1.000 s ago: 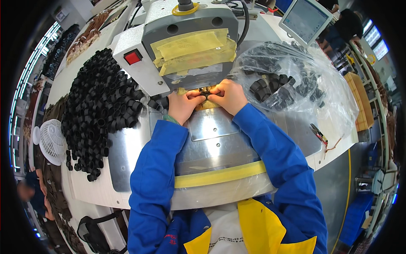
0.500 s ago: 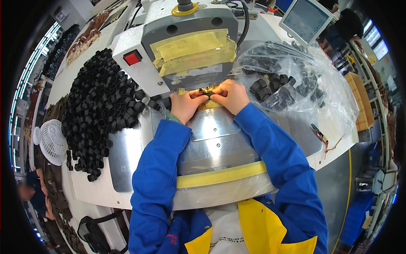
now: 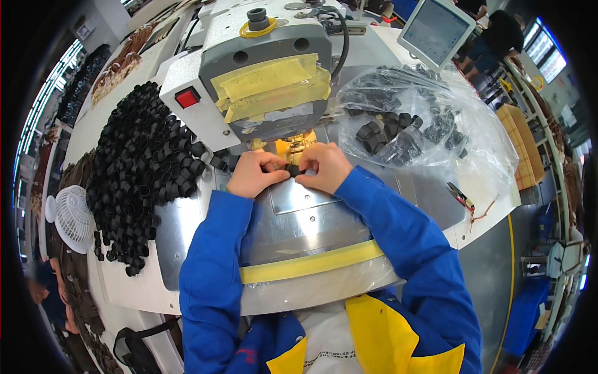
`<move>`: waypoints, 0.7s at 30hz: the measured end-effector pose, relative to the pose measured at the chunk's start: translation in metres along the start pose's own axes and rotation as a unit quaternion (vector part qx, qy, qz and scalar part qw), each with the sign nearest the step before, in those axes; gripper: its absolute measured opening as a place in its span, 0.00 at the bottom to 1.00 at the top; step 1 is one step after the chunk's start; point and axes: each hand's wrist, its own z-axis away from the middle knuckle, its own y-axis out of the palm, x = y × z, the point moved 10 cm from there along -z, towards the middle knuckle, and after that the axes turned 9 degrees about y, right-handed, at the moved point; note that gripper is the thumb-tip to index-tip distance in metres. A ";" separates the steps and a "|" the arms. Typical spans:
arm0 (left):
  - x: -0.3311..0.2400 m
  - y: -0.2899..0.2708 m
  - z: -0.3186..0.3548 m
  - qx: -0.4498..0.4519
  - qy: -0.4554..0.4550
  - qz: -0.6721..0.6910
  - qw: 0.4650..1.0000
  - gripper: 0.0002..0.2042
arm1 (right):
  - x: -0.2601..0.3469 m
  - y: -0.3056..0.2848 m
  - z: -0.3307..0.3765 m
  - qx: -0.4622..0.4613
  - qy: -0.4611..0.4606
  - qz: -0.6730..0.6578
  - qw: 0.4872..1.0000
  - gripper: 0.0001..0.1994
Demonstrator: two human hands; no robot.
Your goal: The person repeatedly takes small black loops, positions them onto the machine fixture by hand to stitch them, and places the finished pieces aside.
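Between my two hands is a small black band piece [image 3: 293, 170], mostly covered by fingers, just in front of the lit brass-coloured needle area [image 3: 299, 144] of a sewing machine [image 3: 265, 103]. My left hand [image 3: 254, 175] pinches its left end with thumb and fingertips. My right hand [image 3: 327, 167] has its thumb and forefinger closed on the right end. Both hands are over the shiny metal work plate [image 3: 299, 234]. Left of them lies a big heap of black band loops [image 3: 140, 156].
A clear plastic bag [image 3: 430, 134] with more black loops lies on the right. Small snippers [image 3: 460, 196] rest near the table's right edge. A screen [image 3: 436, 31] stands at the back right, and a white fan [image 3: 73, 218] is at the left edge.
Both hands have come back toward me from under the machine head, bringing the black band piece along. The brass-coloured needle area is now more exposed. The whole view has shifted slightly.
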 end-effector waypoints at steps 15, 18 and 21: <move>0.016 -0.070 0.029 -0.093 0.107 0.000 0.990 0.10 | -0.067 -0.112 -0.004 -0.107 0.120 0.226 0.961 0.12; 0.014 -0.069 0.028 -0.098 0.106 -0.029 0.989 0.10 | -0.079 -0.107 -0.006 -0.076 0.146 0.198 0.966 0.13; 0.001 -0.072 0.030 -0.134 0.122 -0.074 0.981 0.12 | -0.074 -0.107 -0.007 -0.064 0.155 0.217 0.962 0.12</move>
